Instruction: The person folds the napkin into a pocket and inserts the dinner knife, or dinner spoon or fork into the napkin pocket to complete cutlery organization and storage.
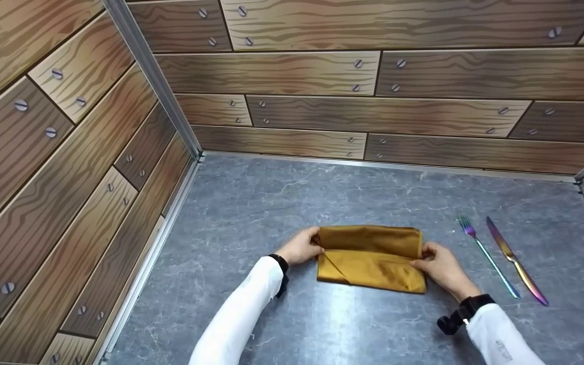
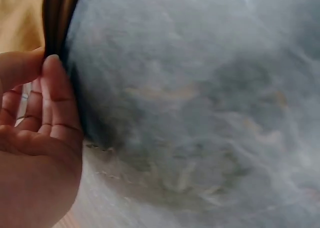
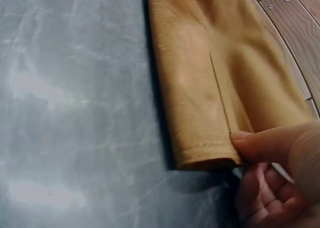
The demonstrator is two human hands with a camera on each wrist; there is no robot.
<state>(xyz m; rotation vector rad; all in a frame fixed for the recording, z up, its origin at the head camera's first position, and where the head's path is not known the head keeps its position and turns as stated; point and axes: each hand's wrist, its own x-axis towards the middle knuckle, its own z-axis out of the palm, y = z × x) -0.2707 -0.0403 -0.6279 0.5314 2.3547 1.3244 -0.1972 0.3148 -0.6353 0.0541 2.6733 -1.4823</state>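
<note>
A golden-brown satin napkin (image 1: 373,268), folded into a wide band, lies on the grey marbled table. At its left end my left hand (image 1: 300,246) pinches the layered edge between thumb and fingers; the left wrist view shows the stacked folds (image 2: 59,18) held there. My right hand (image 1: 443,266) grips the opposite end, thumb on top and fingers curled beneath. In the right wrist view that thumb (image 3: 267,145) presses at a fold line near the stitched hem. The napkin's far half stands slightly raised between both hands.
Right of the napkin lie an iridescent fork (image 1: 487,256) and an iridescent knife (image 1: 515,261), side by side and slanted. Wood-print walls (image 1: 292,111) enclose the grey table (image 1: 251,197) at the back and left, with metal strips along the edges.
</note>
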